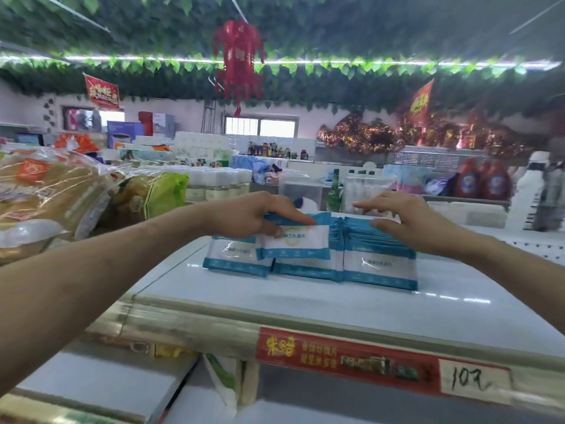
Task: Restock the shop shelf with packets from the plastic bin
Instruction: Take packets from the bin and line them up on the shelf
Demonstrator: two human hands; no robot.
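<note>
A shop floor lies under a ceiling (pixel 367 22) hung thick with green leaves, crossed by a white light strip (pixel 305 61), with a red lantern (pixel 240 59) hanging at centre and two red banners (pixel 101 91) to either side. A barred window (pixel 260 127) is set in the pale far wall, and gold and red tinsel (pixel 367 133) runs along the wall to its right. In the foreground a white shelf (pixel 305 304) spreads wide, its glossy top catching the lights and its front rail carrying a red label (pixel 345 353) beside a handwritten tag (pixel 470 379). Large clear bags (pixel 46 191) of tan goods are piled at the left, and orange bottles (pixel 483 180) stand far right on a further shelf. Blue-and-white packets (pixel 379 264) stand in three close rows on the shelf top, well back from the rail, front faces toward the camera. The left hand (pixel 253 214) pinches one packet (pixel 296 244) by its top edge, thumb on the front face and forefinger stretched along the top, holding it just in front of the middle row. The right hand (pixel 412 218) hovers over the right-hand row with fingers straight and spread, its thumb touching the packets' top edges. Both bare forearms reach in from the lower corners.
</note>
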